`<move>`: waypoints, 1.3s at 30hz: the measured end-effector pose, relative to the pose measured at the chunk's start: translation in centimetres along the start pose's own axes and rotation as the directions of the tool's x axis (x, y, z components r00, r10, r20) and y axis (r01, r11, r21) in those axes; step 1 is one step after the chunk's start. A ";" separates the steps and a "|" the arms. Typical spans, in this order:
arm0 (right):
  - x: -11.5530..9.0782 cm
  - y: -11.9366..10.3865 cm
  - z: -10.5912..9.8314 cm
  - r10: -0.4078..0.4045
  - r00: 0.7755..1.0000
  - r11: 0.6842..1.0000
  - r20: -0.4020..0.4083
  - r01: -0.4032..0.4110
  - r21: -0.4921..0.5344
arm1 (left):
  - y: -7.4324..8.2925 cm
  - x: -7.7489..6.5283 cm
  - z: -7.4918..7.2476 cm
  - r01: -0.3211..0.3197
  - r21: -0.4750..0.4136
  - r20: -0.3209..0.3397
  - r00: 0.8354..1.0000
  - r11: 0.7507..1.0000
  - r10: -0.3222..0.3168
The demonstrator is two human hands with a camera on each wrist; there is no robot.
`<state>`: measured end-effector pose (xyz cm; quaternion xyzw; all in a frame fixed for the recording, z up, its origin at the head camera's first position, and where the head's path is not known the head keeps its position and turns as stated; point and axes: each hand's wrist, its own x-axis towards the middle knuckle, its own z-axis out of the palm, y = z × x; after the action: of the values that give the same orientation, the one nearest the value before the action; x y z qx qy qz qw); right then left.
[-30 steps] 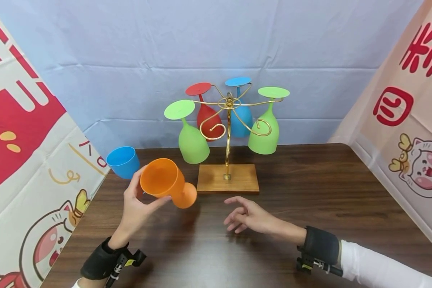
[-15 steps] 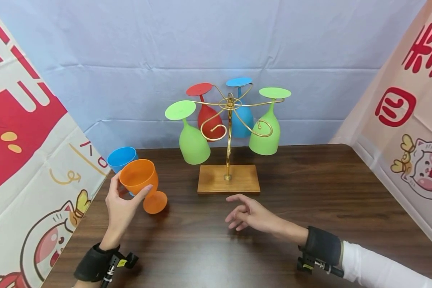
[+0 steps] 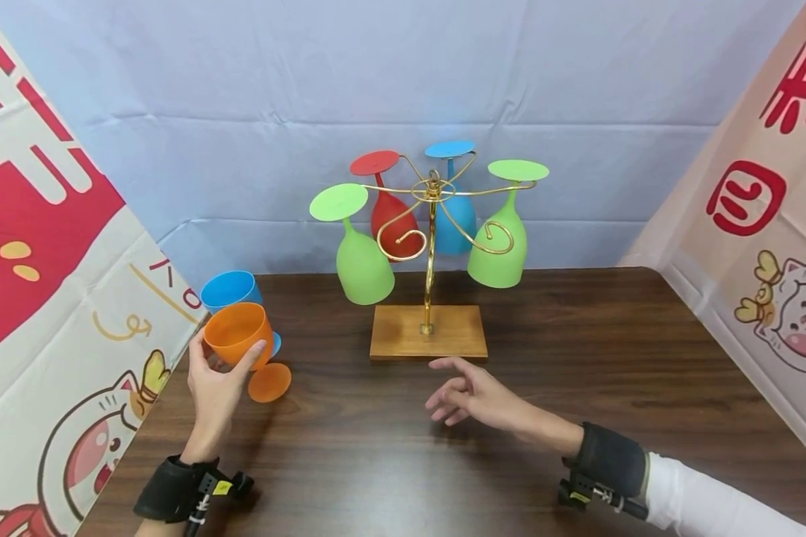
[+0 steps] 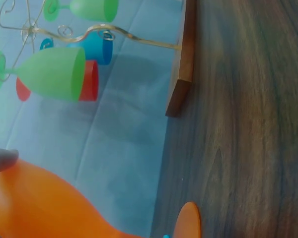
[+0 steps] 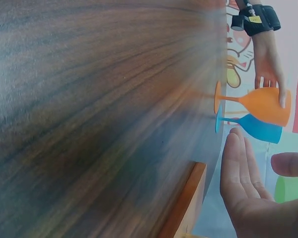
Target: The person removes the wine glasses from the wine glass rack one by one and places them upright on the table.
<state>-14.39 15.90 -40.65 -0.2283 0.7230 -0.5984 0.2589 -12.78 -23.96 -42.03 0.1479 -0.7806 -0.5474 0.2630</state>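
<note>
Gripping orange goblet (image 3: pixel 240 333) by its bowl: left hand (image 3: pixel 213 391), thumb and fingers curled round it. Foot on or close over counter (image 3: pixel 564 335), cannot tell which. Blue goblet (image 3: pixel 228 289) standing just beyond left hand. Right hand (image 3: pixel 475 395) above counter, fingers loosely extended. Beyond right hand, gold rack (image 3: pixel 430 272), upside-down green goblets (image 3: pixel 365 265), red goblet (image 3: pixel 391 220), second blue goblet (image 3: pixel 458 227) hanging.
</note>
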 end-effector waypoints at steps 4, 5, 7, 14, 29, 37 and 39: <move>-0.1 -0.2 -0.2 -0.001 1.000 1.000 -0.006 0.001 -0.011 | 0.0 0.2 0.2 -0.004 0.005 0.005 1.000 1.000 0.004; -0.1 -0.2 -0.3 -0.004 1.000 1.000 -0.004 0.004 -0.012 | 0.0 0.3 0.2 -0.006 0.003 0.006 1.000 1.000 0.006; -0.1 -0.3 -0.3 -0.001 1.000 1.000 -0.004 0.001 -0.014 | 0.0 0.4 0.5 -0.015 0.004 0.009 1.000 1.000 0.015; -0.4 -1.4 -1.5 -0.028 0.999 0.999 -0.034 0.027 -0.030 | 0.1 0.9 0.8 -0.041 0.014 0.025 0.999 0.999 0.041; -1.7 -3.7 -4.0 -0.085 0.982 0.990 -0.169 0.065 -0.122 | 1.2 1.6 1.3 -0.082 0.039 -0.026 0.996 0.996 0.083; -2.2 -4.4 -5.7 -0.152 0.947 0.966 -0.284 0.082 -0.243 | 2.3 0.3 2.8 -0.492 0.083 -0.102 0.861 0.867 0.498; -2.4 -4.7 -6.3 -0.160 0.934 0.956 -0.319 0.067 -0.284 | 2.7 -0.1 3.2 -0.551 0.102 -0.062 0.828 0.828 0.558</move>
<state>-16.55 21.33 -34.85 -0.1968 0.8165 -0.5392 0.0619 -14.39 -20.42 -40.38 -0.0505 -0.7987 -0.4087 0.4387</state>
